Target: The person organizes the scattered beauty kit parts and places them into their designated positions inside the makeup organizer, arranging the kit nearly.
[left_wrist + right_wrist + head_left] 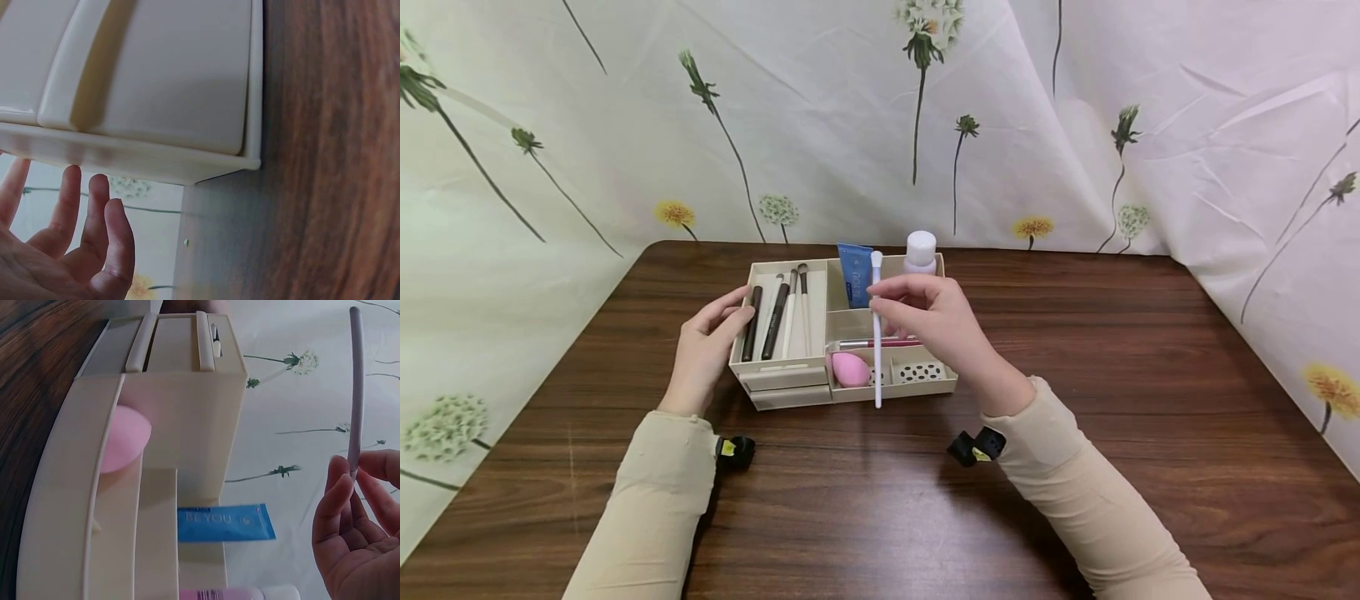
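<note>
My right hand [928,312] pinches a slim white makeup brush [877,358] between thumb and fingers, its pale head up and its handle down. The brush stands upright in front of a cream cosmetics organizer [782,364]. My left hand [703,346] rests at the organizer's left side, the thumb over the rim. In the left wrist view its fairly straight fingers [69,194] reach the outer side wall. Close to that thumb, two dark pens [775,322] and several makeup brushes [805,304] lie in the left top tray.
Behind the white brush, a blue tube [853,279] and a white-capped bottle [921,250] stand in the rear compartments. A red-handled brush [898,342] lies in the middle one. A pink makeup sponge [850,369] sits in front. The brown wooden table [835,500] meets a flowered cloth [850,125].
</note>
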`<action>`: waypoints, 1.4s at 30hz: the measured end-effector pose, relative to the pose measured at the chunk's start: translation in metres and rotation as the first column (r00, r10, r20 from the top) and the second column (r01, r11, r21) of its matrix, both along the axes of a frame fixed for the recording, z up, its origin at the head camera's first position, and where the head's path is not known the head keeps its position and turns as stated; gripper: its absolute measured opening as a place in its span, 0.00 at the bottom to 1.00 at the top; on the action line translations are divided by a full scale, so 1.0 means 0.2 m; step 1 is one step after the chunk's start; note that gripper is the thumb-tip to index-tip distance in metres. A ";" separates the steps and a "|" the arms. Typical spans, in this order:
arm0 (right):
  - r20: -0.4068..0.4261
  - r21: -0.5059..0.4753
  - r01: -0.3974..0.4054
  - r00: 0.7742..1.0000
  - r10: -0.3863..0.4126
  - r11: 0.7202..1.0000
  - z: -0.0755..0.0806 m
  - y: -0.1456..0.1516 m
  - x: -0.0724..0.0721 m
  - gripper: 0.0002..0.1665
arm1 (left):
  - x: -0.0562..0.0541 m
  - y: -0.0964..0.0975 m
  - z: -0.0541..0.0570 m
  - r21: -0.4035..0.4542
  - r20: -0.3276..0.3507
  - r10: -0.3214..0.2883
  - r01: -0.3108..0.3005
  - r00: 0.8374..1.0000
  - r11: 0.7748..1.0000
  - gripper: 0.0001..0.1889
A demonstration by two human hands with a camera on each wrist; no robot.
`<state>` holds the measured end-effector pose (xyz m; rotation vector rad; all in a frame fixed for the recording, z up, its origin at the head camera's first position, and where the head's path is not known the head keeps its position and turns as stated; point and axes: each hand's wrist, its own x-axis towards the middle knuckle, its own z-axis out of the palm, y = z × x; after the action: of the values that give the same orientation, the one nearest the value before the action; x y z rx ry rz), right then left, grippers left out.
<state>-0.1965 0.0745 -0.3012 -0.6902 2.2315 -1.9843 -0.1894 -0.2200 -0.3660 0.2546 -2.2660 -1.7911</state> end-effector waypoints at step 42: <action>0.088 0.213 -0.006 0.996 -0.013 0.977 0.07 -0.35 -0.26 0.12 | 0.00 0.00 0.01 0.003 -0.008 -0.004 0.004 1.000 1.000 0.24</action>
<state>-0.2484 0.0043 -0.2872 -0.5617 2.3463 -1.7048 -0.1885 -0.2200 -0.3649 0.2434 -2.2602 -1.7950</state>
